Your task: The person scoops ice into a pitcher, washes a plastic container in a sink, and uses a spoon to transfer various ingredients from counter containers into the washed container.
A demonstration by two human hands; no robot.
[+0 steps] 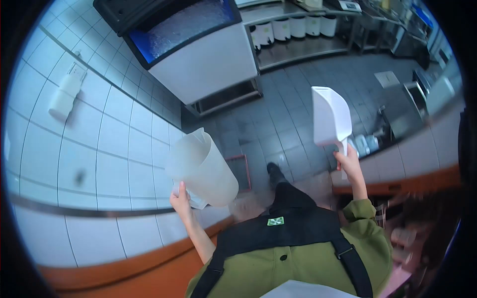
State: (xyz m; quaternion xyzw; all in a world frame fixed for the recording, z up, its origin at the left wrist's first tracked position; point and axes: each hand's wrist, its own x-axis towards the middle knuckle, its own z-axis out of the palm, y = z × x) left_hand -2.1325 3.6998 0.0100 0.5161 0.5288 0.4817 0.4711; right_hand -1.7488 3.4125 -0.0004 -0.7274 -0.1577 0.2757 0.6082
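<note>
My left hand grips the handle of a large translucent plastic pitcher, which is tilted with its spout towards the upper left. No contents can be made out inside it. On the right, a white plastic ice scoop points upward in the picture, its handle held in my right hand. Hand and pitcher stand well apart from hand and scoop. Farther ahead, ice fills the blue-lined bin of an ice machine, whose dark lid is raised.
A tiled wall runs along the left. White containers with taps line a steel shelf ahead. A steel unit stands at the right. A red-edged frame lies near my foot on the grey tiled floor.
</note>
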